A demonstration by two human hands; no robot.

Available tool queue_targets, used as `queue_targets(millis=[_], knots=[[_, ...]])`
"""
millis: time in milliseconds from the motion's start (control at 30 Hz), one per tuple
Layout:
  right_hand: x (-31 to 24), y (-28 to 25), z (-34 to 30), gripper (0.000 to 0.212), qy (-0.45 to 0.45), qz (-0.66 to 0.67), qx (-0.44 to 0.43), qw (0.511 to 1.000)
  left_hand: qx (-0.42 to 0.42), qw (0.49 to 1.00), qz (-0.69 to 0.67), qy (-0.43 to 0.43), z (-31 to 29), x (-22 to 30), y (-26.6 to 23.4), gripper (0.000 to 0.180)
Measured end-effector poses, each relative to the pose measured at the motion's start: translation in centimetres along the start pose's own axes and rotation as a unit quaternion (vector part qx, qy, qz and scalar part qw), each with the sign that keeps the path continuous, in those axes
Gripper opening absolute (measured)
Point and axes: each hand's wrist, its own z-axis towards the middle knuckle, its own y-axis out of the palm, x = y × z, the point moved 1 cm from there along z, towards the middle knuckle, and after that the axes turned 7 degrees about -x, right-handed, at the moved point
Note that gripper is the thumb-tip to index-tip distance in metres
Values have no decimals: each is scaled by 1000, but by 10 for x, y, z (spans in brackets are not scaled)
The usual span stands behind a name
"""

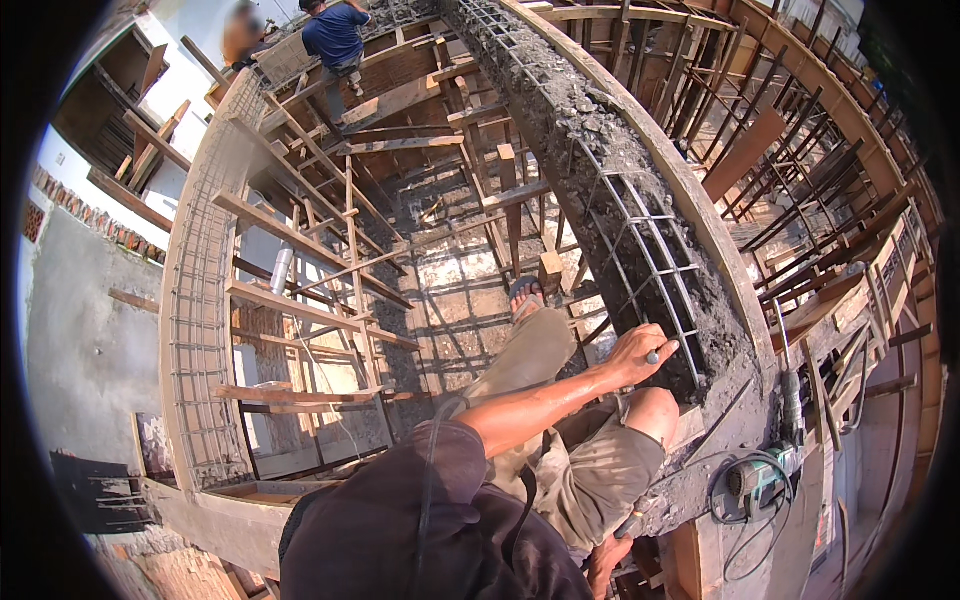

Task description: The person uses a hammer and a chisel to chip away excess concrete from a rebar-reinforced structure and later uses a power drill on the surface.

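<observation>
My left arm reaches across to the right. My left hand [640, 358] is closed round a short handle with a grey rounded end [654, 356]; the rest of that tool is hidden. It is over the steel rebar cage [660, 258] in a long beam form, partly filled with wet grey concrete [600, 135]. My right hand [606, 558] is low by my right thigh, fingers wrapped round a dark grey handle [629, 524] whose other end I cannot make out. My right knee [652, 412] is bent beside the form, and my sandalled foot [525, 296] is stretched ahead.
A teal power tool [760, 474] with a looped cable lies at right. Timber props and braces [350, 260] cross the deep opening at left. Another rebar-filled form [200, 300] runs along the left. A person in a blue shirt [336, 38] and another person work at the far left.
</observation>
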Motion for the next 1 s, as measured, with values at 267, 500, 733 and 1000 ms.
queue_targets(millis=[267,500,733,1000], knots=[[-64,18,-23,42,-6,-63,38,997,-99,986,38,-128,-6,8,-34,44],[-58,22,-23,47,-44,-84,58,994,-342,835,-317,-291,6,7,-49,48],[-54,18,-21,43,12,-158,95,983,-162,546,-751,-334,-2,-20,-40,38],[-65,10,-17,49,78,-200,65,975,42,380,-800,-462,37,-33,-5,15]])
